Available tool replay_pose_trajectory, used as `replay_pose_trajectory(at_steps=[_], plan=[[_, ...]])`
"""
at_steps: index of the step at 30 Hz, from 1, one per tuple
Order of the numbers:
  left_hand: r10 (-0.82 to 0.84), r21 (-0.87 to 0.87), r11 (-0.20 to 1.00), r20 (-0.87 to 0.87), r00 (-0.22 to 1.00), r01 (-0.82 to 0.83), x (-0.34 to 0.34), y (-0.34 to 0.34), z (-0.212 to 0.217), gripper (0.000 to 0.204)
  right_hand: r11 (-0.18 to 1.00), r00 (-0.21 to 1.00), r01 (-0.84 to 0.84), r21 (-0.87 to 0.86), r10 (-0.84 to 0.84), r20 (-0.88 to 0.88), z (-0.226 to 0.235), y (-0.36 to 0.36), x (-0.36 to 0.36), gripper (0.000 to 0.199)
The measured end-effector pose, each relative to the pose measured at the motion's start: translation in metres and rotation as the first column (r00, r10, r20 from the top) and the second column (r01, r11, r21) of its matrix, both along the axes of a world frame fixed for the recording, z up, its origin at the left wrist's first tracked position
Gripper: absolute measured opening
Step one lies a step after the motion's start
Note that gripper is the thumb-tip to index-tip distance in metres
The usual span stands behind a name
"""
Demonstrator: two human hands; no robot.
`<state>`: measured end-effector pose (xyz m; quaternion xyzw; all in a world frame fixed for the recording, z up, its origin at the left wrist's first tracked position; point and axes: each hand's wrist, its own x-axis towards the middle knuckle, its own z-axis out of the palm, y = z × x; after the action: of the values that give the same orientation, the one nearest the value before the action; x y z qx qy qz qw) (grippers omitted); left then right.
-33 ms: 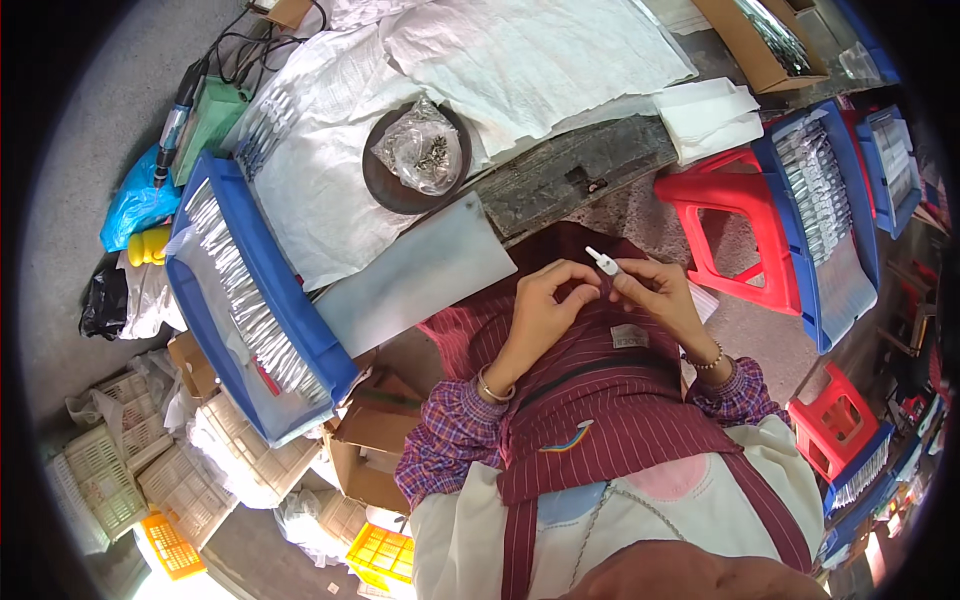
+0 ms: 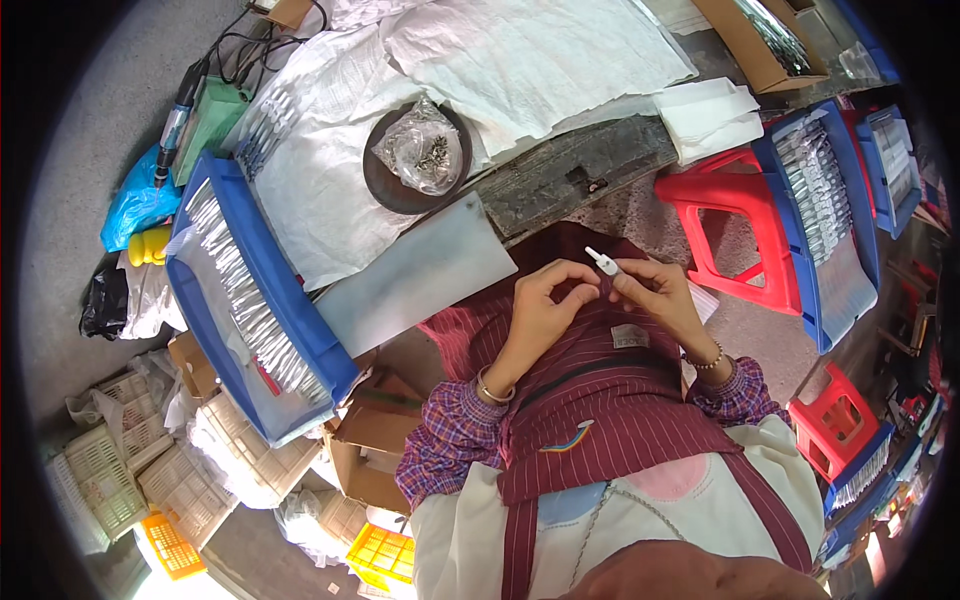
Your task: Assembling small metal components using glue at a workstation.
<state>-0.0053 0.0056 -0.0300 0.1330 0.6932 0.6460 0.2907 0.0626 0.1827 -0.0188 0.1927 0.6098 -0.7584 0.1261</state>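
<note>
In front of my apron, both hands are held close together. Between the thumb and fingers of my right hand (image 2: 650, 292) is a small white piece with a thin white tip (image 2: 604, 261), pointing up and to the left. My left hand (image 2: 556, 296) is closed in a pinch right beside it, its fingertips almost meeting the right hand's. Whatever those left fingers grip, if anything, is hidden. Beyond my hands, on the cloth-covered table, a round dark dish (image 2: 384, 190) carries a clear plastic bag (image 2: 413, 150) of small metal parts.
At left, a blue tray (image 2: 318, 335) holds rows of slim silvery pieces and a red-handled tool. A grey sheet (image 2: 420, 275) juts over the table's near edge. Another blue tray (image 2: 836, 300) rests on a red stool (image 2: 707, 225) at right. A power screwdriver (image 2: 177, 125) stands far left.
</note>
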Motion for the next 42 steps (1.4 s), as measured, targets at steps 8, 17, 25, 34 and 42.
replay_pose_trajectory(at_steps=[8,17,25,34,42], plan=[[0.088,0.073,0.994,-0.070,0.994,-0.083,-0.002,0.003,0.010,0.012,0.999,0.999,-0.049,-0.003,0.049,0.024,0.005,-0.005,0.002,0.027],[0.087,0.032,0.996,-0.252,0.964,-0.082,-0.002,0.004,0.012,0.012,0.999,0.998,-0.047,-0.024,0.048,0.034,0.004,-0.008,0.004,0.026],[0.077,-0.053,0.993,-0.356,0.931,-0.102,0.000,0.006,0.015,0.012,0.999,0.999,-0.051,0.010,0.051,0.015,0.004,-0.009,0.005,0.026],[0.035,-0.123,0.987,-0.446,0.894,-0.100,0.003,0.007,0.018,0.013,0.993,0.998,-0.057,0.106,0.061,-0.029,0.003,-0.012,0.006,0.025],[0.086,-0.063,0.992,-0.313,0.946,-0.112,0.001,0.008,0.021,0.011,0.993,0.997,-0.043,0.106,0.049,-0.056,0.005,-0.012,0.004,0.025]])
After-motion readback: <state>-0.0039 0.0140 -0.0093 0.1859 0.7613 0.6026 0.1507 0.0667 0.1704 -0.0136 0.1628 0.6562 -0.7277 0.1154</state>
